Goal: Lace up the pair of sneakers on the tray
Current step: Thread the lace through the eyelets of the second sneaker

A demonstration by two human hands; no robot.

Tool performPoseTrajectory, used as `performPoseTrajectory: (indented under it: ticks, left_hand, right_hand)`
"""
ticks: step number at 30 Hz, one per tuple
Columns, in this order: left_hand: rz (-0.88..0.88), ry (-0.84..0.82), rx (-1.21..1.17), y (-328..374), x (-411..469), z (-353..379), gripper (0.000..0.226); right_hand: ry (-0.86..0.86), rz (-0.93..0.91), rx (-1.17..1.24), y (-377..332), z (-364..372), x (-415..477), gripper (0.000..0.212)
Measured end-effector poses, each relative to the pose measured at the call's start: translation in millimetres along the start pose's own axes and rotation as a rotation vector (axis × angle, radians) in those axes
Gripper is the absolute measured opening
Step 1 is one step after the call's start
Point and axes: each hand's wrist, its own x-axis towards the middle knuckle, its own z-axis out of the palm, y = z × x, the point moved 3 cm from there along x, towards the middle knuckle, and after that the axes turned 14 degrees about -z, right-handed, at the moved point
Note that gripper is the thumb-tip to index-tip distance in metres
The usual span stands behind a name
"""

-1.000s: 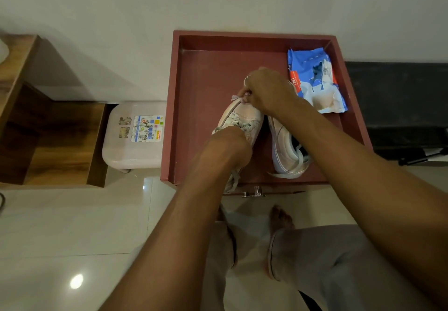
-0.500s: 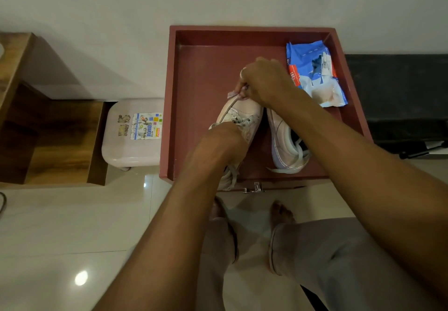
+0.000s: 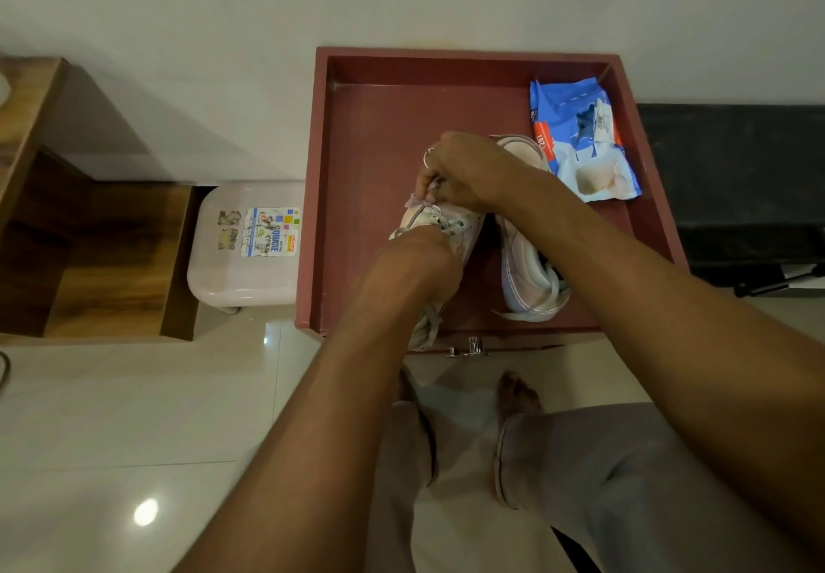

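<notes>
1. Two pale sneakers were seen side by side in one dark red, square, walled tray (image 3: 370, 135): a left-side sneaker (image 3: 462, 226) under both hands, and a right-side sneaker (image 3: 524, 280) partly hidden by a forearm.
2. One lace (image 3: 418, 202) was pinched near its pink tip by the curled right hand (image 3: 464, 171).
3. The left hand (image 3: 419, 260) was laid over the left-side sneaker; its fingers were hidden, so its grip could not be told.
4. One crinkled blue-and-white packet (image 3: 580, 139) lay in the tray's far right corner.
</notes>
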Motion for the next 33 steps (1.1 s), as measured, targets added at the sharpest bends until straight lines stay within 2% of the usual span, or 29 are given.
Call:
performPoseTrajectory:
  ticks: [4,8,15,18,23,27,30,33]
  left_hand:
    - [0.012,0.017,-0.01,-1.6,-0.4,0.9,0.04]
    - [-0.015,-0.001,-0.07,-6.0,3.7,0.1,0.034]
    - [-0.037,-0.005,-0.091,-8.9,11.0,4.2,0.04]
    - [-0.039,-0.001,-0.081,-8.9,11.3,3.6,0.041]
    - [-0.053,-0.056,-0.137,-15.1,9.7,-0.7,0.026]
    - [-0.138,-0.11,-0.46,-34.9,18.2,-12.2,0.011]
    - [-0.192,-0.171,-0.7,-48.5,20.5,-16.3,0.01]
    - [-0.212,-0.21,-0.78,-52.4,20.8,-16.5,0.017]
  right_hand:
    - [0.122,0.072,-0.122,7.1,-1.3,-6.2,0.012]
    - [0.233,0.237,-0.188,17.5,-7.6,-13.0,0.011]
    - [0.185,0.42,-0.191,31.3,-9.2,-23.4,0.037]
    - [0.165,0.459,-0.18,30.1,-10.4,-28.7,0.041]
    - [0.214,0.437,-0.131,20.4,-16.1,-40.1,0.034]
    - [0.349,0.343,0.084,10.5,-26.8,-48.3,0.016]
    - [0.405,0.263,0.23,-2.1,-27.1,-50.0,0.02]
    - [0.375,0.18,0.242,-18.1,-19.2,-46.7,0.022]
